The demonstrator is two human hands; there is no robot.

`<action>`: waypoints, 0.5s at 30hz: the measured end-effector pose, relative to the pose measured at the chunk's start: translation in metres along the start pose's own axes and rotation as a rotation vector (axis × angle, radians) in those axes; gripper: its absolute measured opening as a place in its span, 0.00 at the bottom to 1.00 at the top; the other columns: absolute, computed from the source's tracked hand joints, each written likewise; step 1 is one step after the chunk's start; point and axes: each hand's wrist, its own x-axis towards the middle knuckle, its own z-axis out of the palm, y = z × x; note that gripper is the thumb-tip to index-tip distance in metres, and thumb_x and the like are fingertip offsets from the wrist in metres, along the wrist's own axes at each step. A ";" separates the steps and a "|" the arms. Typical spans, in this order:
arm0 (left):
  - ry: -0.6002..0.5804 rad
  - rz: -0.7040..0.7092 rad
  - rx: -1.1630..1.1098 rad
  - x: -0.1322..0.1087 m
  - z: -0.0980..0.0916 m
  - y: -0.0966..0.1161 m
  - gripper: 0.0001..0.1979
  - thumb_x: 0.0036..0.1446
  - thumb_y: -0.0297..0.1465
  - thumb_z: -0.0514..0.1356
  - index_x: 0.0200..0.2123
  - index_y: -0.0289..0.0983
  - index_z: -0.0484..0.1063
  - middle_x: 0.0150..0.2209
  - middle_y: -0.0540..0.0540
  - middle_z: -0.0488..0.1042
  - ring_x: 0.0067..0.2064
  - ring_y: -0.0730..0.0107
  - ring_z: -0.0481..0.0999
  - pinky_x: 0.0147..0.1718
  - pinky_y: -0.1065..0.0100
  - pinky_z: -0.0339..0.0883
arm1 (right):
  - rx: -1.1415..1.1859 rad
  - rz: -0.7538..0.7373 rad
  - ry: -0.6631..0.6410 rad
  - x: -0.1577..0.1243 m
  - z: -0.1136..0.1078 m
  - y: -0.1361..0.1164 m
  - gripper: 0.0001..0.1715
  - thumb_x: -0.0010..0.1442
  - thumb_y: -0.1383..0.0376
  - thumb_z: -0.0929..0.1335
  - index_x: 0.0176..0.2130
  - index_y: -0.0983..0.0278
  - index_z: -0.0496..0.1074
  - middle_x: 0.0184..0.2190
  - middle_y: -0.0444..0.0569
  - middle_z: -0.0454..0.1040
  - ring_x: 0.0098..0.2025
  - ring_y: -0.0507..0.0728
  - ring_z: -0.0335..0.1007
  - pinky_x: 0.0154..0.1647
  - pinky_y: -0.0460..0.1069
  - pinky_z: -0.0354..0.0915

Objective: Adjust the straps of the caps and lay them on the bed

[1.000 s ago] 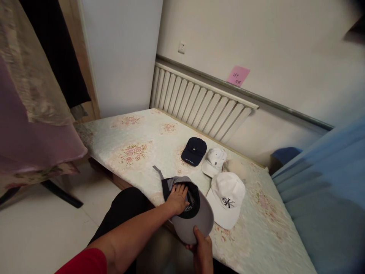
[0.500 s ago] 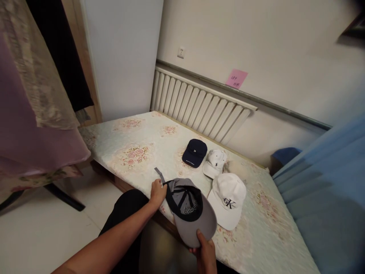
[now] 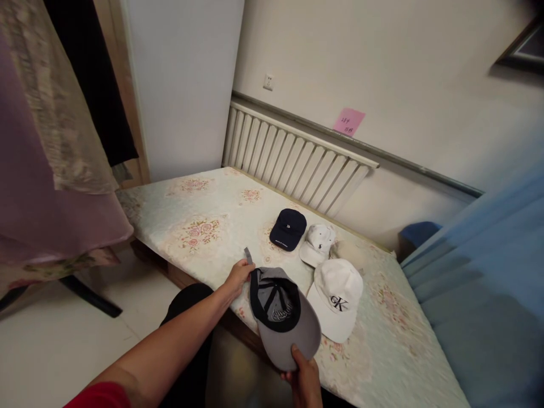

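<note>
Between my hands is a grey baseball cap [image 3: 289, 340], turned so its dark-lined inside faces me. My right hand [image 3: 305, 377] is closed on its brim, thumb on top. At the back edge of the cap, my left hand [image 3: 238, 279] pinches the adjuster strap [image 3: 248, 256], whose loose end sticks up past the fingers. Just right of the grey cap lies a white cap with black CK letters [image 3: 340, 297]. Farther back are a navy cap [image 3: 288, 229], a smaller white cap [image 3: 318, 243] and a beige cap [image 3: 346, 250], partly hidden behind the white ones.
The caps lie on a bed with a flowered cover [image 3: 250, 218]. A radiator [image 3: 293, 156] runs along the wall behind it. Blue curtain [image 3: 480, 272] hangs at the right, and draped clothes [image 3: 51, 141] at the left. A blue bin-like object [image 3: 419, 235] stands in the far corner.
My left hand has moved slightly up and right along the strap, and less of the loose end shows beyond the fingers. My right hand keeps its hold on the brim.
</note>
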 end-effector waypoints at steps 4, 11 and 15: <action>-0.050 0.141 0.168 0.007 0.007 0.011 0.07 0.45 0.28 0.56 0.31 0.36 0.66 0.30 0.49 0.71 0.33 0.71 0.71 0.32 0.73 0.62 | 0.052 0.075 0.066 -0.001 0.002 -0.002 0.23 0.33 0.52 0.75 0.29 0.61 0.71 0.17 0.41 0.72 0.12 0.50 0.56 0.14 0.49 0.59; -0.324 0.305 0.660 0.001 0.017 0.013 0.09 0.42 0.24 0.60 0.30 0.39 0.69 0.32 0.50 0.71 0.38 0.66 0.72 0.41 0.69 0.63 | 0.048 0.070 0.038 -0.003 0.000 -0.004 0.23 0.35 0.52 0.76 0.30 0.61 0.71 0.19 0.42 0.72 0.13 0.51 0.57 0.15 0.51 0.61; -0.345 0.349 0.871 -0.008 0.020 0.007 0.08 0.45 0.25 0.60 0.32 0.39 0.68 0.40 0.44 0.71 0.46 0.59 0.71 0.48 0.63 0.60 | 0.026 0.014 0.018 -0.007 0.003 -0.006 0.24 0.37 0.51 0.75 0.29 0.64 0.71 0.17 0.42 0.70 0.13 0.51 0.58 0.14 0.49 0.60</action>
